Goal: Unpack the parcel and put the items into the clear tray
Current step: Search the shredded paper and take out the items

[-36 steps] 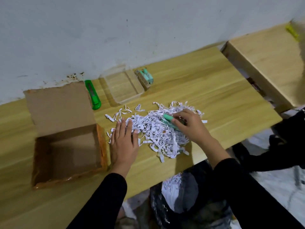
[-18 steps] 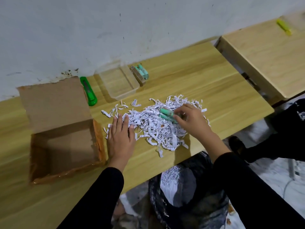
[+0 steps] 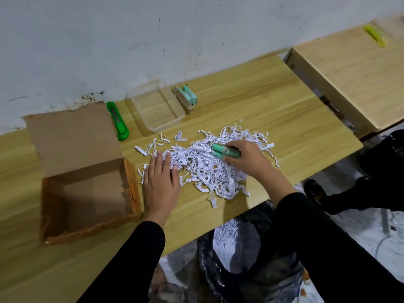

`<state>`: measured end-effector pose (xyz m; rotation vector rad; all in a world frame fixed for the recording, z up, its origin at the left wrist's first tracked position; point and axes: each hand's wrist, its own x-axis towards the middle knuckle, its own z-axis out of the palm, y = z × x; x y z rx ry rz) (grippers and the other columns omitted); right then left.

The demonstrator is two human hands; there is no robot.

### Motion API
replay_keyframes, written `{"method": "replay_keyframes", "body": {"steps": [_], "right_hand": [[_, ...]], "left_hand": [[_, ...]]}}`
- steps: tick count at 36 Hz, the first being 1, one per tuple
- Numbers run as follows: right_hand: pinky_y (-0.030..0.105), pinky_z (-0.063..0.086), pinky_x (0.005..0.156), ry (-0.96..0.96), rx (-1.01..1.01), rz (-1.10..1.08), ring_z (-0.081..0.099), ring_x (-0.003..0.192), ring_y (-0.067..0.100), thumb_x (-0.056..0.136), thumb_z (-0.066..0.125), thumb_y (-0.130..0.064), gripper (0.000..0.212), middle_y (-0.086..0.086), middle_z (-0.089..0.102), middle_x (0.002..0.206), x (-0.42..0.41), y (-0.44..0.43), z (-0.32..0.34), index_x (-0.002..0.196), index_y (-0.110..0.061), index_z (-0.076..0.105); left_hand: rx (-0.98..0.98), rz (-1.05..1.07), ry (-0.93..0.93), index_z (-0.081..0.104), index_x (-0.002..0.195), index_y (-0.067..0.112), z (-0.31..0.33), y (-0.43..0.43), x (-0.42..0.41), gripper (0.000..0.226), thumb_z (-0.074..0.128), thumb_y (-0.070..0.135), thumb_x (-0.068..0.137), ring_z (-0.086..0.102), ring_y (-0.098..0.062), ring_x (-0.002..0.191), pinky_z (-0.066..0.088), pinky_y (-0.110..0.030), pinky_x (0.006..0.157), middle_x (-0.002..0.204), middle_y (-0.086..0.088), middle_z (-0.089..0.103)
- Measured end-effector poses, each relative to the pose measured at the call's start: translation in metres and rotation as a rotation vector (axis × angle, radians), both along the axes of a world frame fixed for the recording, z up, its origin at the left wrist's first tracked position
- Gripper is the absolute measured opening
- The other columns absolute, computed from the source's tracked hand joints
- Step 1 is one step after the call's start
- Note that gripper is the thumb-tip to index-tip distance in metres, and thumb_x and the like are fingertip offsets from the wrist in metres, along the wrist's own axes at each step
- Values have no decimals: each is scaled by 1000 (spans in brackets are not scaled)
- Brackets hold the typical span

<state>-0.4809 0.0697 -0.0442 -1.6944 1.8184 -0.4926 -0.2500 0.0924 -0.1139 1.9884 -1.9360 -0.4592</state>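
The opened cardboard parcel (image 3: 87,193) lies on the left of the wooden table, its flap folded back and its inside bare. A heap of white shredded paper (image 3: 205,165) is spread in the middle. My right hand (image 3: 247,158) grips two mint-green cylinders (image 3: 223,150) just above the heap. My left hand (image 3: 160,182) rests flat, fingers together, on the heap's left edge. The clear tray (image 3: 172,123) stands behind the heap near the wall, with nothing inside it.
A green box cutter (image 3: 118,121) lies between parcel flap and tray. A mint-green and tan item (image 3: 185,98) sits right of the tray. A second table (image 3: 354,79) with a yellow object (image 3: 375,36) stands to the right. A black bag with shreds (image 3: 240,248) is below the table edge.
My right hand has lifted the green cylinders slightly out of the shredded paper. My left hand stays pressed on the heap's left edge.
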Motion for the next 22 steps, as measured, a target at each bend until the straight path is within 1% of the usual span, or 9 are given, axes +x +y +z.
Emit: {"method": "replay_keyframes", "body": {"steps": [3, 9, 11, 12, 15, 16, 19, 22], "right_hand": [[36, 49, 83, 19, -39, -4, 58, 96, 26, 79, 72, -19, 41, 12, 63, 109, 0, 2, 1, 117, -9, 60], [38, 51, 86, 7, -173, -112, 57, 97, 25, 76, 73, -19, 42, 12, 63, 109, -7, 6, 11, 115, -8, 60], [41, 52, 86, -6, -204, -150, 58, 96, 25, 76, 73, -18, 42, 11, 63, 108, -11, 5, 18, 115, -8, 60], [40, 53, 85, -19, -220, -172, 59, 96, 25, 76, 73, -18, 42, 11, 63, 108, -12, 5, 22, 115, -7, 60], [28, 47, 82, -44, -293, -234, 58, 95, 20, 76, 74, -18, 43, 11, 63, 108, -14, 0, 37, 115, -6, 60], [29, 47, 82, -60, -314, -254, 58, 95, 20, 75, 74, -19, 43, 11, 64, 109, -14, -2, 42, 115, -7, 61], [39, 54, 85, -149, -342, -319, 62, 96, 23, 75, 75, -21, 42, 11, 65, 108, -13, -10, 51, 113, -10, 61], [40, 56, 84, -215, -365, -356, 63, 95, 21, 75, 74, -25, 40, 9, 66, 106, -9, -21, 61, 112, -13, 62]], "left_hand": [[-1, -2, -1, 32, 145, 23, 0, 0, 0, 47, 31, 36, 100, 14, -15, 145, 10, -34, 117, 155, 2, 24], [13, -12, -17, 31, 145, 23, -1, 0, 2, 48, 28, 38, 100, 12, -15, 145, 10, -35, 117, 156, 2, 22], [18, -15, -13, 31, 145, 23, -1, 0, 1, 48, 28, 37, 100, 12, -16, 145, 11, -36, 118, 156, 2, 22], [16, -16, -13, 31, 145, 23, 0, 0, 1, 48, 27, 37, 100, 13, -16, 145, 11, -37, 118, 156, 2, 22], [9, -21, -16, 32, 145, 22, 3, -1, 3, 49, 27, 38, 98, 14, -17, 145, 12, -38, 118, 156, 1, 23], [10, -21, -22, 32, 145, 22, 4, -1, 3, 51, 25, 39, 98, 14, -17, 145, 13, -37, 118, 156, 0, 23], [16, -18, -29, 33, 144, 22, 4, -1, 3, 55, 21, 42, 95, 15, -17, 145, 12, -36, 117, 155, 0, 24], [13, -20, -36, 34, 144, 21, 3, -2, 3, 55, 21, 41, 95, 17, -18, 145, 14, -37, 117, 155, 0, 26]]}}
